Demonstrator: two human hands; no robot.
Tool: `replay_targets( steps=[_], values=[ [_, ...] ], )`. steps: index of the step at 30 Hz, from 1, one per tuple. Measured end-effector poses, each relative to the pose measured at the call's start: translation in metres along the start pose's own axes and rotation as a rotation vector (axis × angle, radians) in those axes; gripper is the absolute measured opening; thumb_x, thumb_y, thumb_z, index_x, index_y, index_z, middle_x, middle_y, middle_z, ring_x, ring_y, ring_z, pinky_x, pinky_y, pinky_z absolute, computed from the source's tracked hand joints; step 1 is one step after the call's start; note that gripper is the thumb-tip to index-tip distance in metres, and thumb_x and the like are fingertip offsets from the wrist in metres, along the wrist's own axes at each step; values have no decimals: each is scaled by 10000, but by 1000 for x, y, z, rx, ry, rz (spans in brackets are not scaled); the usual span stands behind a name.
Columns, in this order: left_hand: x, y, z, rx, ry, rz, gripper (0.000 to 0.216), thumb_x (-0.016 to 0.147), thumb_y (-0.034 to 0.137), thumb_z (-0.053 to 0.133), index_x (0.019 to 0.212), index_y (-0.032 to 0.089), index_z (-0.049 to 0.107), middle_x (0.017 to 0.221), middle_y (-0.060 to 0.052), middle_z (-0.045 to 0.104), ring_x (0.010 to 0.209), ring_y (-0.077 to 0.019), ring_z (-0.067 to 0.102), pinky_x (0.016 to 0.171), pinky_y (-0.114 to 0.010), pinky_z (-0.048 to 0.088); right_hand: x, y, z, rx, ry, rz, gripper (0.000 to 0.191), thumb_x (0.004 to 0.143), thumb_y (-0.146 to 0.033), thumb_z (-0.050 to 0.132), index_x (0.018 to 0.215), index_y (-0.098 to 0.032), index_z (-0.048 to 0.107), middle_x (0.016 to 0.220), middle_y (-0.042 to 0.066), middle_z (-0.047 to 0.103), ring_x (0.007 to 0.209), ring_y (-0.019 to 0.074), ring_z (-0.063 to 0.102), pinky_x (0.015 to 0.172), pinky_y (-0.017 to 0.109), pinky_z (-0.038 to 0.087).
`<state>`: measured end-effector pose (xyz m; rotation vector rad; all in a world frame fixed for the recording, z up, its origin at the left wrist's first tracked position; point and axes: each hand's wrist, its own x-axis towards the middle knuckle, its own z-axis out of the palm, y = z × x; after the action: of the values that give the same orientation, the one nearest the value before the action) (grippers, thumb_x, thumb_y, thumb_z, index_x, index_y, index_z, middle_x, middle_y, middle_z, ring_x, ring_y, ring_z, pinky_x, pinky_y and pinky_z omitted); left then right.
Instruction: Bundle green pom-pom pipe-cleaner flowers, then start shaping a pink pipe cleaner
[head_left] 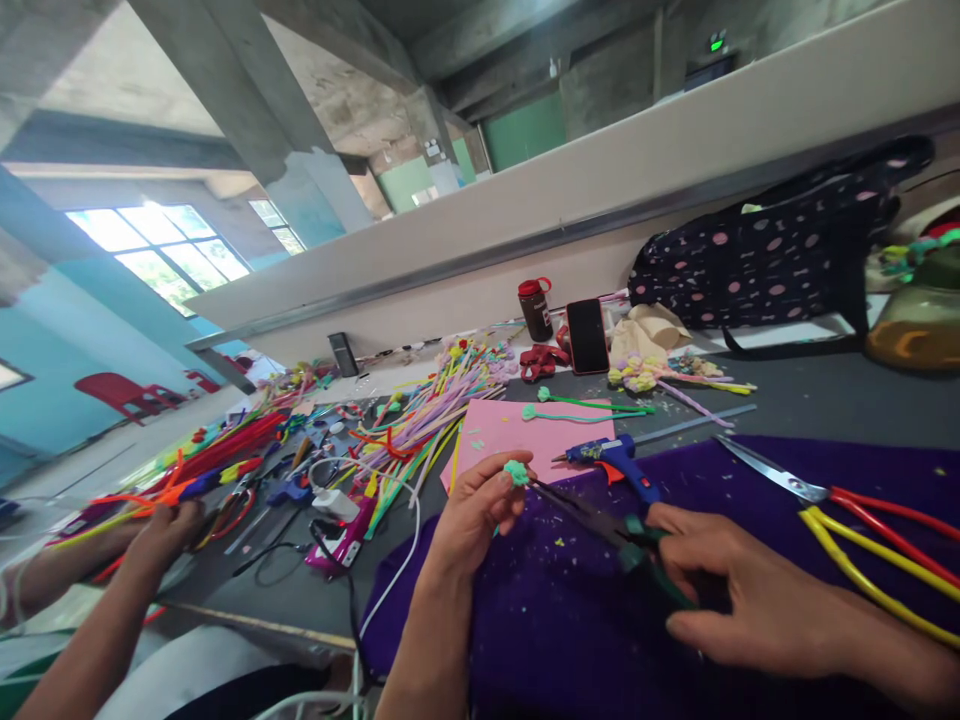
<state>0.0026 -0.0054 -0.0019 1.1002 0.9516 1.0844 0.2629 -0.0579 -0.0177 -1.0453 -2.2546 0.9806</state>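
Near the centre of the frame, a left hand (469,510) pinches a small mint-green flower (516,472) between thumb and fingers. At lower right, a right hand (739,585) is wrapped around the dark handles of scissors (592,518). Their long axis slants up and leftward over a purple cloth (570,620), tips right beside the flower; whether they touch it, I cannot tell
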Motion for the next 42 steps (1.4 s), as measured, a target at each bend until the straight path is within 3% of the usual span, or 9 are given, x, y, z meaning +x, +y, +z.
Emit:
replay_targets(
  steps=[12,16,21,31,37,42],
  values=[
    [-1,0,2,30,-2,-37,344,686,261,635,1011,149,627,943,-106,636,536,-83,535,351,-148,363,-1,3,2,-74,31,-28,162,635,-152,575,598,-182,420,783,5,480,709,136,484,606,226,350],
    [-2,-2,2,32,-15,-8,390,657,277,654,1026,158,612,879,-94,649,531,-89,541,358,-152,373,0,5,2,-73,34,-25,167,635,-149,571,592,-178,413,764,0,465,710,135,480,618,230,349],
    [0,-3,3,97,-8,18,457,555,175,712,995,146,588,884,-76,645,488,-58,495,364,-143,370,2,5,2,-55,20,-15,164,625,-126,561,595,-171,407,763,-5,458,706,125,472,617,229,345],
    [1,-1,2,155,7,-28,330,636,261,683,915,137,557,608,-16,605,451,-82,518,352,-140,348,1,2,-1,-2,10,5,177,620,-115,554,571,-167,392,736,-5,453,701,128,463,609,231,344],
    [1,-1,4,149,17,-3,342,623,244,688,932,135,589,828,-71,650,492,-78,531,363,-149,373,2,3,0,7,4,3,182,620,-101,544,569,-166,382,735,-11,454,696,121,464,600,226,336],
    [2,-2,4,171,37,12,348,608,231,691,929,128,603,835,-77,654,490,-77,527,370,-155,382,3,3,0,14,-1,1,191,624,-109,552,569,-166,378,736,-13,452,698,121,465,600,226,334]
  ],
)
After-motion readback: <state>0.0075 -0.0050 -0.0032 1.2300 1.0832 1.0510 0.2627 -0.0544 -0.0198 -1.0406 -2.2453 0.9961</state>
